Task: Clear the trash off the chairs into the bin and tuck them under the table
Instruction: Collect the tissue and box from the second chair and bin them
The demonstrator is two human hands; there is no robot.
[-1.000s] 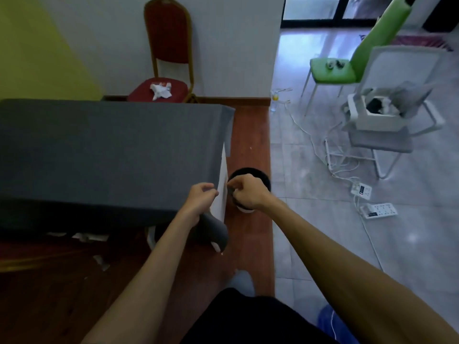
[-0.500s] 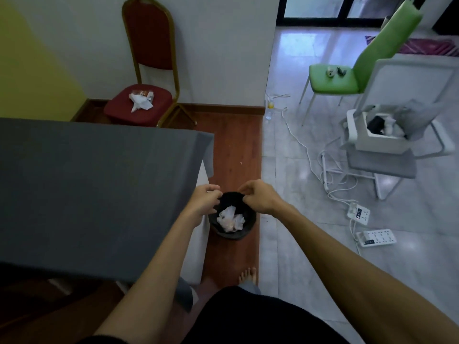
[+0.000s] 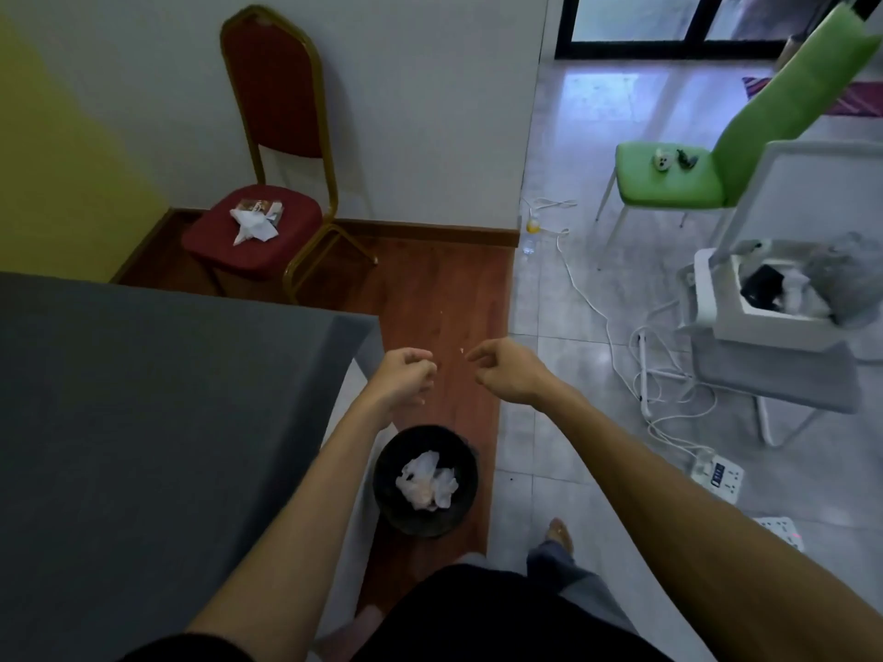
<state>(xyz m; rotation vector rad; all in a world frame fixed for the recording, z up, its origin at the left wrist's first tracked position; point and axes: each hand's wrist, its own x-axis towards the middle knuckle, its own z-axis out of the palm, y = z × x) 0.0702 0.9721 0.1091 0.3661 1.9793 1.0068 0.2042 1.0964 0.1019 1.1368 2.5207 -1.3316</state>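
Observation:
A round black bin [image 3: 387, 499] stands on the wooden floor by the table's corner, with crumpled white paper [image 3: 426, 482] inside. My left hand [image 3: 405, 382] and my right hand [image 3: 511, 377] hover above and beyond the bin, fingers loosely curled, nothing in either. A red chair with a gold frame [image 3: 267, 231] stands against the far wall; a crumpled white tissue [image 3: 252, 225] and a small brown packet [image 3: 260, 206] lie on its seat. The table under a grey cloth [image 3: 157, 422] fills the left.
A green chair [image 3: 669, 181] with small objects on its seat stands at the back right. A grey-and-white chair [image 3: 783, 375] carries a white box of items. White cables and power strips [image 3: 716, 475] trail across the tiled floor. My bare foot [image 3: 561, 535] is beside the bin.
The hands rose from the bin's rim and drew apart with nothing in them. The view tilted up, so the bin now sits lower in view and the red chair nearer.

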